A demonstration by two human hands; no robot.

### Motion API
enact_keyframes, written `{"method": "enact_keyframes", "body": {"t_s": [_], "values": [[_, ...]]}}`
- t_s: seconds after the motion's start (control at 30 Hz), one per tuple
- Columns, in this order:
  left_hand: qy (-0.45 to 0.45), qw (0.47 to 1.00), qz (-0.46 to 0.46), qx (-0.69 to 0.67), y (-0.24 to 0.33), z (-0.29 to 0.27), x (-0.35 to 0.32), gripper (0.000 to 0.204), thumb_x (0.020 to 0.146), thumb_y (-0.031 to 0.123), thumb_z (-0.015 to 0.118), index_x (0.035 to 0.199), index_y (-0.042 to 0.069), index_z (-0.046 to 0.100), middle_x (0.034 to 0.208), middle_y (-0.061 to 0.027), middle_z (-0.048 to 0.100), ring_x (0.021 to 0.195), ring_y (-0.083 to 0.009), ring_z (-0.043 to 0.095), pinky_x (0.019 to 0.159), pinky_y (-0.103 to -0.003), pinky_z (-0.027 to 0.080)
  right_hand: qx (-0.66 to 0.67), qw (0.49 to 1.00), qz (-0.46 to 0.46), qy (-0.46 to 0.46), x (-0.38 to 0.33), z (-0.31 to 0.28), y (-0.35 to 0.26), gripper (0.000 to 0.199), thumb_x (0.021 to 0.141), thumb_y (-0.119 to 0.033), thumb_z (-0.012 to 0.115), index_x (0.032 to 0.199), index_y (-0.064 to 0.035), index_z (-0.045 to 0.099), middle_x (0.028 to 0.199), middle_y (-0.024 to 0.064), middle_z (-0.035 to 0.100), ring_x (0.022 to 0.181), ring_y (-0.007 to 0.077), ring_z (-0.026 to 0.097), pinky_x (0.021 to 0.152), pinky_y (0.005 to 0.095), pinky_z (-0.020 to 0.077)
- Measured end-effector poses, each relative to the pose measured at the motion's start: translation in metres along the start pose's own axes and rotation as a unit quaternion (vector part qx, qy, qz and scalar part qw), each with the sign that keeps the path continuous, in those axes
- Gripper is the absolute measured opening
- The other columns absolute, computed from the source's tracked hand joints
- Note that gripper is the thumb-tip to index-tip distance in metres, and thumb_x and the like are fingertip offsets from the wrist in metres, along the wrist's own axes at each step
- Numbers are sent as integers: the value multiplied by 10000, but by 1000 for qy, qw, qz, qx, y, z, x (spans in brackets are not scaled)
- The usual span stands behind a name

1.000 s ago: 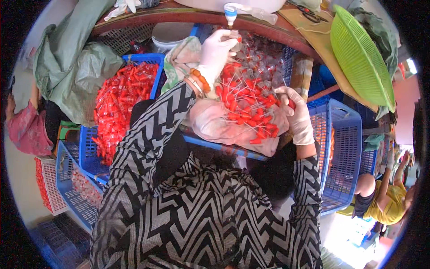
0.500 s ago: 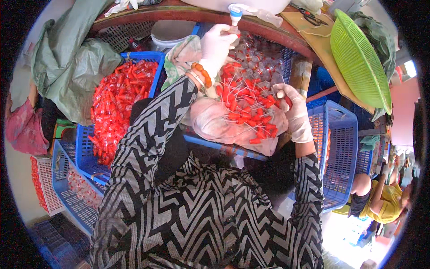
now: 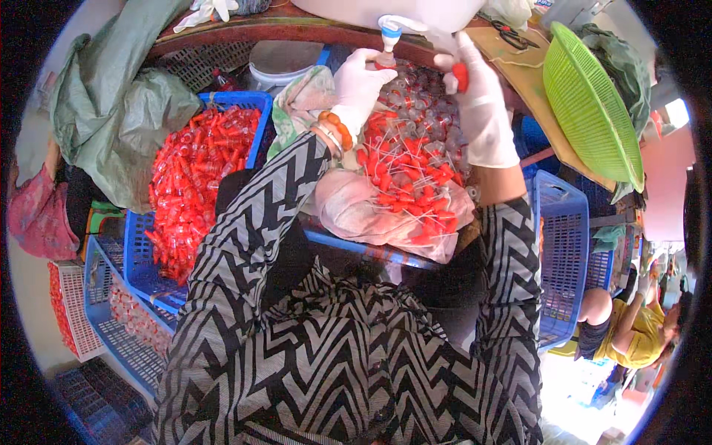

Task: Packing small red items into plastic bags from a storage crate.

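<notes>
In my gloved left hand (image 3: pixel 357 85) is a small clear bottle (image 3: pixel 385 62) with a red tint, pinched upright beneath the blue-and-white tap (image 3: pixel 390 31) of a large pale tub (image 3: pixel 415 10). My gloved right hand (image 3: pixel 478 104) is raised at the right end of the tap's clear handle, its fingers curled round a red cap (image 3: pixel 460 77); blur hides whether it touches the handle. Below both hands, a pile of red caps with thin pale stems (image 3: pixel 404 182) lies on a pink-stained cloth (image 3: pixel 345 204). Behind that pile are many small clear bottles (image 3: pixel 426 93).
On my left stands a blue crate (image 3: pixel 263 122) heaped with red-capped bottles (image 3: pixel 196 174). Another blue crate (image 3: pixel 564 259) is at my right. A green basket (image 3: pixel 593 104) leans beside scissors (image 3: pixel 513 35) on a board. Farther right sits a person in a yellow top (image 3: pixel 638 334).
My right hand has risen from the cap pile to the tap's handle, carrying a red cap. The left hand stays under the tap with the bottle.
</notes>
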State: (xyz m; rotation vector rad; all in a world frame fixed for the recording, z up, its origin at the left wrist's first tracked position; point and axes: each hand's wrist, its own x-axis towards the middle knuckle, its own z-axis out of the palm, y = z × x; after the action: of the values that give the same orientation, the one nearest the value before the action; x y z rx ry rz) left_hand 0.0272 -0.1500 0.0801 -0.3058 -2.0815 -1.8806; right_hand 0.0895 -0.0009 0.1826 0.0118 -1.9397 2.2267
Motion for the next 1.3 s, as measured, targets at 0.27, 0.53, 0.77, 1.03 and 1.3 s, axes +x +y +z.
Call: {"method": "enact_keyframes", "body": {"t_s": [0.27, 0.53, 0.77, 1.03, 1.3], "values": [[12, 999, -8, -38, 6, -2, -3, 288, 753, 43, 699, 1023, -1, 610, 954, -56, 652, 868, -124, 600, 766, -257, 474, 72, 994, 84, -13, -9, -3, 39, 450, 908, -420, 540, 1136, -35, 591, 886, 45, 625, 568, 41, 444, 480, 167, 350], [-2, 998, -17, -55, 4, 5, 0, 285, 759, 45, 690, 1032, 5, 618, 959, -53, 650, 867, -123, 597, 764, -252, 469, 59, 994, 91, -16, -8, -9, 41, 463, 913, -433, 526, 1138, -34, 590, 883, 45, 625, 595, 34, 457, 486, 155, 359], [3, 999, -15, -43, 1, 2, 0, 301, 763, 38, 681, 1053, 2, 611, 965, -67, 648, 854, -129, 602, 753, -249, 473, 71, 992, 102, -24, -11, -3, 35, 458, 936, -404, 500, 1227, -51, 534, 986, 24, 606, 675, 24, 482, 511, 134, 375], [6, 996, -38, -80, -8, 6, 0, 325, 721, 68, 708, 1025, -4, 621, 924, -84, 659, 831, -157, 624, 750, -273, 492, 57, 995, 72, -36, -18, -8, 29, 474, 919, -441, 495, 1131, -28, 594, 895, 33, 632, 615, 47, 448, 505, 188, 329], [-7, 1000, -27, -3, -17, -4, -24, 368, 684, 133, 727, 1022, 25, 630, 958, -118, 656, 860, -212, 634, 760, -312, 497, -199, 976, 51, -75, -33, -18, 43, 233, 868, -187, 496, 842, -46, 680, 662, 28, 616, 570, 89, 514, 558, 227, 410]]}}
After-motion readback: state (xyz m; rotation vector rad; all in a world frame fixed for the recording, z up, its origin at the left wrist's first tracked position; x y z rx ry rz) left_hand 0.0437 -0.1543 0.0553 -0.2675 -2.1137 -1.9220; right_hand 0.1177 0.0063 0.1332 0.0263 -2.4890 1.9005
